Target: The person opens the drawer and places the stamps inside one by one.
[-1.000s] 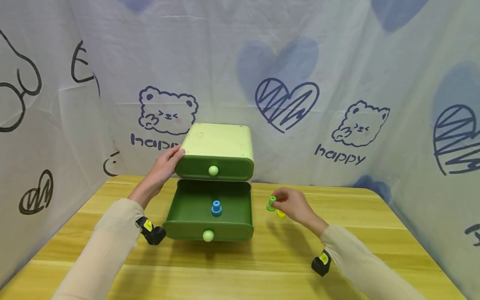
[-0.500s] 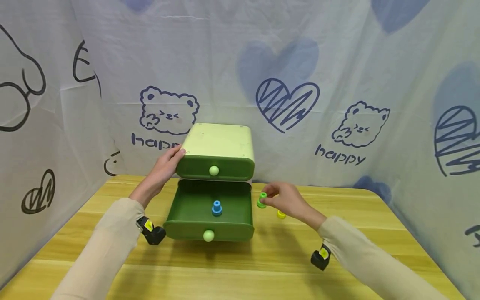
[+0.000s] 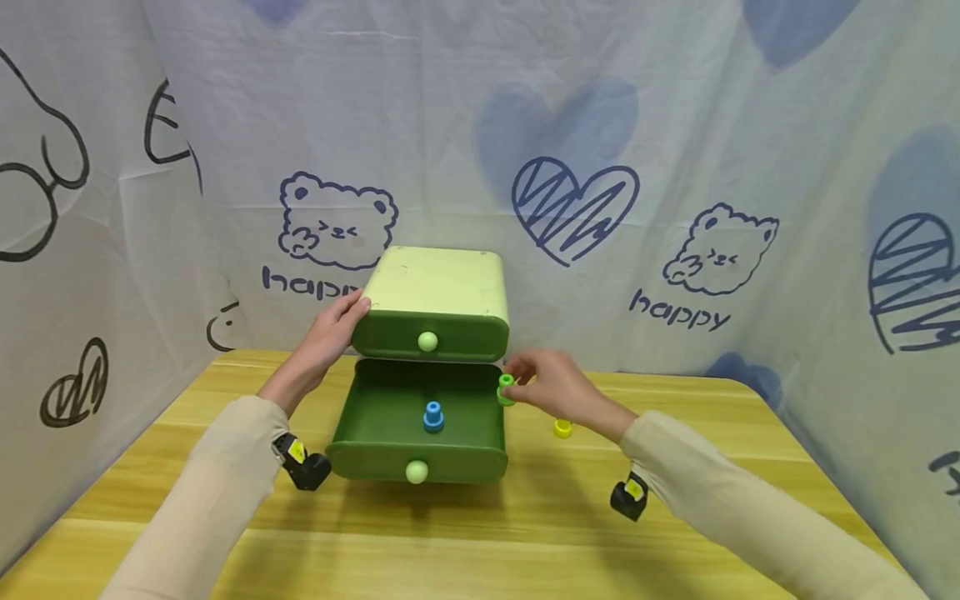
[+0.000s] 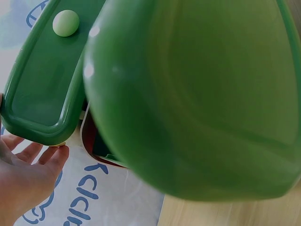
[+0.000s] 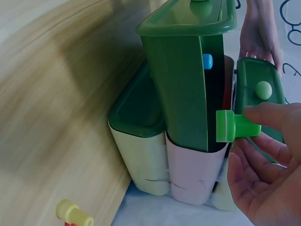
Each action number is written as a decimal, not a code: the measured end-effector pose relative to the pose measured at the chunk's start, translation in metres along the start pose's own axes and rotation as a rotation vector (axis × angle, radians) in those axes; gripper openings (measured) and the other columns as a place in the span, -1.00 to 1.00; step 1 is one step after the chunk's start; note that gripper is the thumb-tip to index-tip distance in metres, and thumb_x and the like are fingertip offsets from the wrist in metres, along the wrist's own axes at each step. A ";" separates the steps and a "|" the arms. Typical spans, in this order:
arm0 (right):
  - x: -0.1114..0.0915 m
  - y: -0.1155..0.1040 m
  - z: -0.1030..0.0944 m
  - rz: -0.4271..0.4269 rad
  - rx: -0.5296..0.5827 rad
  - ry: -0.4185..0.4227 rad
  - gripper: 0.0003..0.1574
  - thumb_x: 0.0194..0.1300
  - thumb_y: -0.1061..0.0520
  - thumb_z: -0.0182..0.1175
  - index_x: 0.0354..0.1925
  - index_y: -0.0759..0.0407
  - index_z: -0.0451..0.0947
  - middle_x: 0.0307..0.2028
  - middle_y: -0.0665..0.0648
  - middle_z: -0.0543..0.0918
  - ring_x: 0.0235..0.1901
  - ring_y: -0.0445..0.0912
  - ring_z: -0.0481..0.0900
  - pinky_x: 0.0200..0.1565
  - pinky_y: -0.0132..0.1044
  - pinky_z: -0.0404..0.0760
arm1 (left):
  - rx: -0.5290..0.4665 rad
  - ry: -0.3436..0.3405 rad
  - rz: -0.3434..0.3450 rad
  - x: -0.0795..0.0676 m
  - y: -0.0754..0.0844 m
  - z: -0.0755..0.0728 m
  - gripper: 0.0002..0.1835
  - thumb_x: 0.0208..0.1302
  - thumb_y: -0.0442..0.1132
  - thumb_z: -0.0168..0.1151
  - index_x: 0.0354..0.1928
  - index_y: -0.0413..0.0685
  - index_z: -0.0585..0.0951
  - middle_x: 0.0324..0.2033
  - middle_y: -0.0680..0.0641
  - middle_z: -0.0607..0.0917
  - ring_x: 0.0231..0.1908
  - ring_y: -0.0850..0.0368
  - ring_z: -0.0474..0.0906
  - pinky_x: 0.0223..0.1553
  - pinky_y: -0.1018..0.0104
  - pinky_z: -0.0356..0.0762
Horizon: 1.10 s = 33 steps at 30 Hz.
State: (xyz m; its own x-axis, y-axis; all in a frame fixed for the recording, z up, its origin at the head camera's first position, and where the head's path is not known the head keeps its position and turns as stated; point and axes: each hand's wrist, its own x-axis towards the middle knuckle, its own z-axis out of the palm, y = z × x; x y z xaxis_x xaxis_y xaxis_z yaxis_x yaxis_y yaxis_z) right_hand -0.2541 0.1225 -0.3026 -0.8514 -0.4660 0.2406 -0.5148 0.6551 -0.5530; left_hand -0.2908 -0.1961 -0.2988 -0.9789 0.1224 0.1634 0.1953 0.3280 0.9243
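A small drawer cabinet (image 3: 442, 279) stands on the table, its middle drawer (image 3: 417, 461) pulled out. Inside that drawer a blue stepped peg (image 3: 432, 417) stands upright. My left hand (image 3: 330, 332) rests against the left side of the cabinet's top section, fairly straight fingers touching it. With thumb and fingers my right hand (image 3: 551, 385) pinches a green stepped peg (image 5: 237, 126) at its narrow end. In the head view this peg overlaps the drawer's right edge. A yellow stepped peg (image 5: 74, 213) is on the table to the right, partly behind my right hand in the head view.
The closed top drawer (image 3: 390, 336) has a pale round knob. The closed bottom drawer (image 5: 138, 103) shows in the right wrist view. A bit of red (image 5: 70, 224) lies by the yellow peg. A printed cloth (image 3: 442, 125) hangs behind the wooden table (image 3: 420, 550).
My right hand has moved left with the green peg, from near the yellow peg to the drawer's right edge. My left hand, the drawer and the blue peg have stayed in place.
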 end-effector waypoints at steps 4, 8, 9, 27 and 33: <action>0.004 -0.004 0.002 -0.001 0.006 -0.021 -0.73 0.18 0.17 0.37 -0.17 0.30 0.64 -0.32 0.06 0.67 -0.32 -0.11 0.59 -0.28 -0.29 0.60 | 0.004 0.003 0.002 0.000 0.000 0.000 -0.28 0.53 0.09 -0.23 0.52 -0.19 -0.04 0.45 -0.29 0.03 0.37 -0.23 0.09 0.35 -0.05 0.11; 0.009 -0.006 0.006 0.019 0.006 -0.054 -0.69 0.17 0.15 0.39 -0.14 0.30 0.63 -0.32 0.05 0.66 -0.31 -0.11 0.59 -0.27 -0.30 0.60 | 0.009 0.004 0.000 0.001 -0.001 0.001 -0.28 0.53 0.09 -0.23 0.52 -0.17 -0.04 0.46 -0.28 0.04 0.37 -0.23 0.07 0.35 -0.06 0.09; 0.010 -0.007 0.007 0.019 0.002 -0.066 -0.68 0.16 0.14 0.39 -0.14 0.29 0.63 -0.32 0.06 0.66 -0.31 -0.11 0.59 -0.27 -0.31 0.60 | 0.009 0.003 -0.002 0.000 -0.001 0.001 -0.29 0.53 0.09 -0.23 0.52 -0.17 -0.04 0.46 -0.28 0.04 0.37 -0.23 0.08 0.35 -0.06 0.09; 0.022 -0.013 0.027 -0.045 0.141 -0.229 -0.73 0.15 0.22 0.39 -0.18 0.35 0.66 -0.32 0.10 0.72 -0.29 -0.14 0.66 -0.25 -0.40 0.62 | 0.003 0.003 0.005 -0.002 -0.001 0.000 -0.29 0.54 0.08 -0.24 0.52 -0.15 -0.07 0.47 -0.28 -0.01 0.39 -0.22 0.02 0.36 -0.06 0.07; 0.025 -0.013 0.034 -0.057 0.146 -0.252 -0.76 0.15 0.24 0.39 -0.20 0.32 0.66 -0.34 0.06 0.72 -0.31 -0.19 0.64 -0.26 -0.42 0.60 | 0.003 0.006 0.013 -0.001 -0.001 0.001 -0.29 0.53 0.09 -0.23 0.53 -0.13 -0.05 0.46 -0.27 0.01 0.39 -0.22 0.02 0.36 -0.08 0.06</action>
State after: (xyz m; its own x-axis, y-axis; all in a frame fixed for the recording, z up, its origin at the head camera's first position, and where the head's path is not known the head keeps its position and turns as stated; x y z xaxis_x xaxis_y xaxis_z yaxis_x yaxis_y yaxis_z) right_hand -0.2651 0.0820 -0.3168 -0.7604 -0.6446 0.0791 -0.5258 0.5396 -0.6576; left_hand -0.2899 -0.1957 -0.3005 -0.9768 0.1207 0.1771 0.2076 0.3290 0.9212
